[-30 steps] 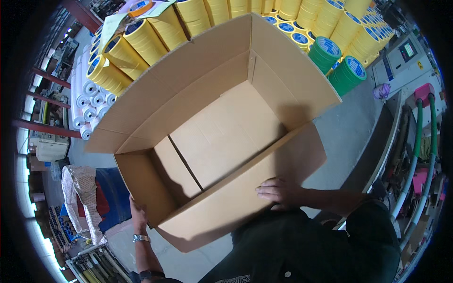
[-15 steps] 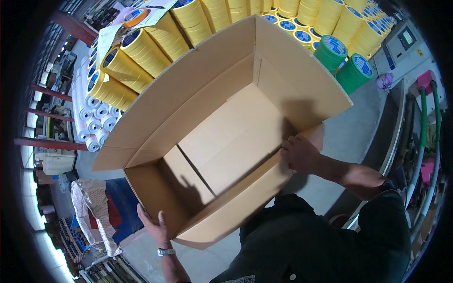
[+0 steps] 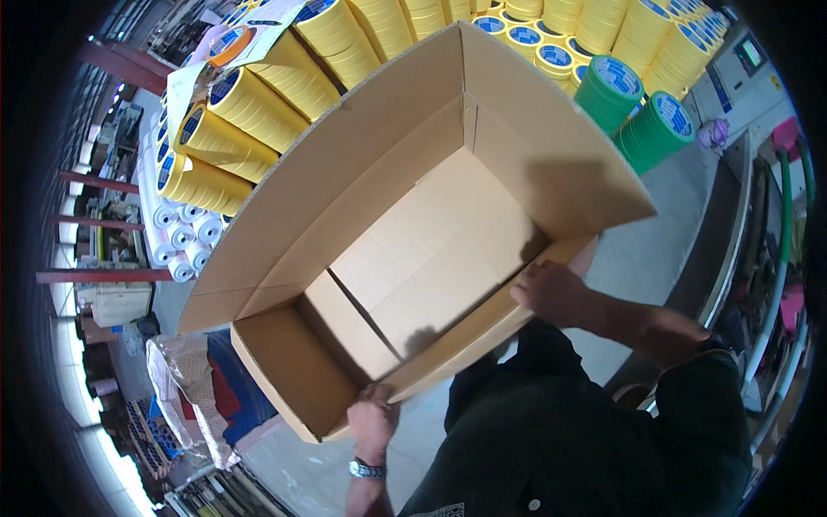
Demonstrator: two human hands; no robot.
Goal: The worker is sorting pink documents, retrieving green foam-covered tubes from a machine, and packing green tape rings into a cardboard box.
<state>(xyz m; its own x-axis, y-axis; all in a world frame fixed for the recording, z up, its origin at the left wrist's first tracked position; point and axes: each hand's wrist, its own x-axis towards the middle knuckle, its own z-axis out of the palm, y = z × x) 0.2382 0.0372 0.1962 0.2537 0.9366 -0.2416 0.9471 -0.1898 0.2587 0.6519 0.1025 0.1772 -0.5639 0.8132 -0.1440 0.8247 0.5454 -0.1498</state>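
A large open cardboard box [image 3: 431, 233] lies in front of me with nothing inside, its far and right flaps standing up. Curled over the top edge of the near wall, toward the right corner, is my right hand [image 3: 551, 293]. My left hand [image 3: 374, 420], with a metal-banded wristwatch [image 3: 366, 469] behind it, grips the same wall near its left end. The thumbs are mostly hidden. A dark gap runs across the box bottom between two bottom flaps. My right hand's shadow falls on the right flap.
Behind the box stand many stacks of yellow tape rolls [image 3: 258, 112], plus two green stacks [image 3: 655, 133] at right. An orange roll [image 3: 231, 45] rests on papers. White film rolls [image 3: 183, 237] are piled left. Green hoses [image 3: 784, 207] and a machine panel [image 3: 732, 69] line the right.
My left hand has moved from the box's left wall to the near wall and closed on its edge. The near flap appears folded down differently. My right hand stays at the near wall.
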